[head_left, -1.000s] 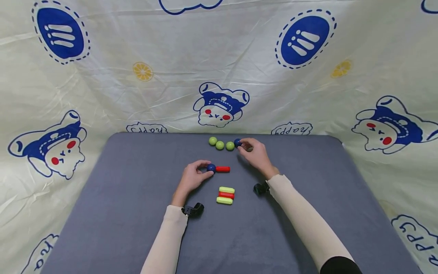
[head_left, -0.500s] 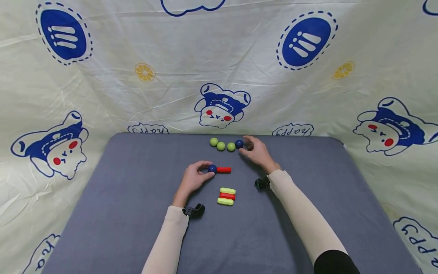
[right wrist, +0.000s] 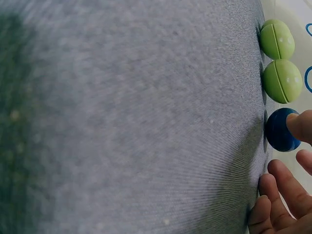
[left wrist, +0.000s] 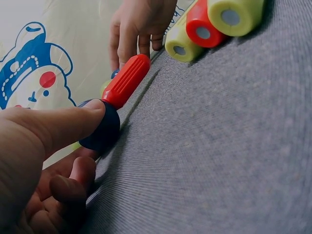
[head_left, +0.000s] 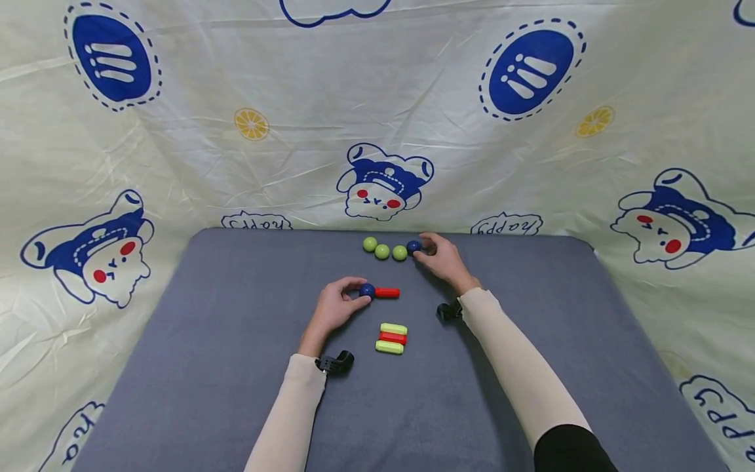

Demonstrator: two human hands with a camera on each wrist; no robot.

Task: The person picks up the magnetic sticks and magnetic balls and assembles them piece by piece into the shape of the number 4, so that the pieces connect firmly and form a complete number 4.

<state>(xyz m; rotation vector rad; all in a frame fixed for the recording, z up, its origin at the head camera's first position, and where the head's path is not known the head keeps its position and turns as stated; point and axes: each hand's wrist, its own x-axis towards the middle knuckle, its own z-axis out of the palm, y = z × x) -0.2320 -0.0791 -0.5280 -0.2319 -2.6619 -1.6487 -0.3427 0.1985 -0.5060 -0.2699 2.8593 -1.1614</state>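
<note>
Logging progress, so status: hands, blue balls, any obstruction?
Left hand pinching blue ball at end of red rod. Right hand touching second blue ball, grip unclear; green ball beside it. No obstruction seen.

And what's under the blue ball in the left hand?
Grey tabletop shows beside the blue ball, but the spot directly underneath is covered by the ball, so I can't tell.

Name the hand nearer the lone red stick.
Left. The left hand pinches the blue ball against the red stick; the right hand is farther away, beyond it to the right.
</note>
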